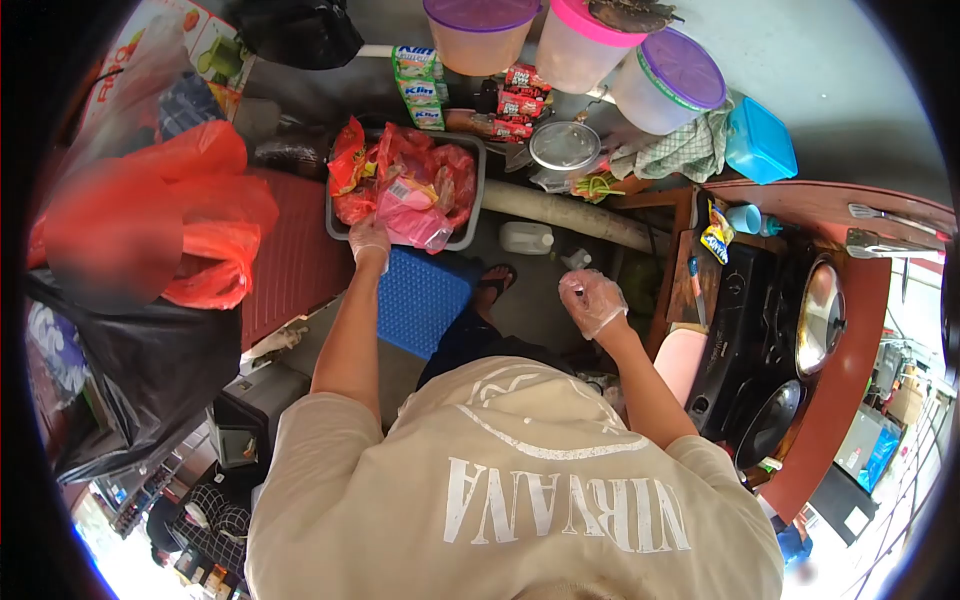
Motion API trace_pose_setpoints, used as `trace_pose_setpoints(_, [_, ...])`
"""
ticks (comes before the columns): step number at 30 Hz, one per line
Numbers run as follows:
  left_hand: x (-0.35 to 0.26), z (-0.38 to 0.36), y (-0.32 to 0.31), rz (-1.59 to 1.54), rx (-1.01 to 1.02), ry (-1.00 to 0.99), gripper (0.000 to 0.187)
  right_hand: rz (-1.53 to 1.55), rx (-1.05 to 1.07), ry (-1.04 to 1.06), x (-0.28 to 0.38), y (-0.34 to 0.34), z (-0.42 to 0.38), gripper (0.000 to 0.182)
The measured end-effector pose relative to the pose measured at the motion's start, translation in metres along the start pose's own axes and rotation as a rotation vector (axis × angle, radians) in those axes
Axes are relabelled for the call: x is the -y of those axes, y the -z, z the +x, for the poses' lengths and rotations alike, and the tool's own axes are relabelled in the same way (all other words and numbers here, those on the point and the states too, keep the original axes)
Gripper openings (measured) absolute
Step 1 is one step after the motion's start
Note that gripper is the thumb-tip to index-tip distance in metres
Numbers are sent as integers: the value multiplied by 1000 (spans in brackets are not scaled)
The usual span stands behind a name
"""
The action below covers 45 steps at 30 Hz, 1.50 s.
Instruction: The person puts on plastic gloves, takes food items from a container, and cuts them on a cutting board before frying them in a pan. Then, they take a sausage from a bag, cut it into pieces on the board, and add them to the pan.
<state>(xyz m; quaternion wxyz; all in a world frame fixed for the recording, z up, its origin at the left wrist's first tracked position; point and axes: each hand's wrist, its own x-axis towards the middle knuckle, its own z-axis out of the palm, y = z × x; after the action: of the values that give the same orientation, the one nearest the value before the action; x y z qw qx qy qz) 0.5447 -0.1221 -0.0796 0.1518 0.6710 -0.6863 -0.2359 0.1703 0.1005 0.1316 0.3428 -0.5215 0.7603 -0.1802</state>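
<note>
My left hand (370,244), in a clear plastic glove, is closed over the near rim of a grey plastic basin (478,190), its fingertips partly hidden beside the contents. Red plastic bags (400,150) fill the basin, along with a pink packet (412,212) lying right by my left fingers. My right hand (594,304), gloved the same way, hovers apart from the basin over the floor. Its fingers are curled in, and a small dark spot shows between them; what it is I cannot make out. Near that hand a white jug (526,238) rests on the floor.
A blue plastic stool (424,300) stands below the basin. At right are a black gas stove (735,320), a lidded pan (820,315) and a knife (697,290). Lidded tubs (670,82) line the back wall. Red bags (215,220) and a black bag (150,370) hang at left.
</note>
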Motion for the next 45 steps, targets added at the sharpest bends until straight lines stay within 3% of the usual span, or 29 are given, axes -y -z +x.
trace_pose_setpoints(3, [-40, -22, 49, -65, -98, 20, 23, -54, 96, 75, -1, -1, -12, 23])
trace_pose_setpoints(4, [-11, -21, 38, -128, -142, -51, 22, -96, 127, 110, -3, -4, -18, 23])
trace_pose_setpoints(5, [-28, -32, 59, -131, -146, -51, 22, -138, 159, 145, -6, -6, -24, 22])
trace_pose_setpoints(7, [-75, -74, 126, -390, -91, 100, 20, -159, 189, 127, -8, -9, -37, 22])
trace_pose_setpoints(11, [-44, -128, 148, -583, -75, 189, 18, -216, 289, 68, -24, -24, -62, 27])
trace_pose_setpoints(16, [-12, -183, 105, -977, -52, 553, 15, -325, 435, -36, -34, -32, -86, 35])
trace_pose_setpoints(17, [0, -186, 85, -981, -56, 554, 15, -365, 491, -67, -32, -31, -87, 38])
trace_pose_setpoints(19, [30, -194, 37, -987, -36, 797, 21, -404, 541, -94, -33, -31, -86, 40])
trace_pose_setpoints(20, [43, -193, 20, -989, -39, 798, 21, -438, 588, -125, -35, -32, -85, 41])
trace_pose_setpoints(22, [69, -191, -12, 764, 698, 201, 26, -432, 572, -123, -49, -37, -86, 41])
trace_pose_setpoints(25, [101, -214, -76, 710, 530, 87, 39, -437, 572, -150, -52, -33, -82, 42])
trace_pose_setpoints(26, [155, -212, -139, 484, 383, 319, 40, -448, 592, -179, -51, -29, -80, 43])
trace_pose_setpoints(29, [41, -172, -63, 537, 659, 305, 42, -385, 557, -207, -58, -26, -80, 43])
trace_pose_setpoints(30, [29, -165, -54, 435, 607, 432, 46, -383, 559, -207, -61, -26, -82, 43])
trace_pose_setpoints(32, [-1, -157, -15, 419, 588, 474, 50, -350, 532, -206, -69, -25, -85, 43])
trace_pose_setpoints(35, [-72, -110, 52, 391, 616, 463, 73, -297, 455, -201, -78, -24, -93, 39])
trace_pose_setpoints(38, [-50, -43, 8, 316, 667, 344, 80, -274, 491, -276, -90, -28, -99, 40])
trace_pose_setpoints(40, [-76, -5, -12, 176, 402, 111, 77, -313, 591, -381, -77, -25, -89, 42])
trace_pose_setpoints(42, [-91, 31, -61, 322, 333, 204, 64, -340, 598, -370, -91, -36, -86, 43])
trace_pose_setpoints(45, [-122, 57, -103, 271, 305, 272, 59, -349, 639, -358, -104, -51, -71, 45])
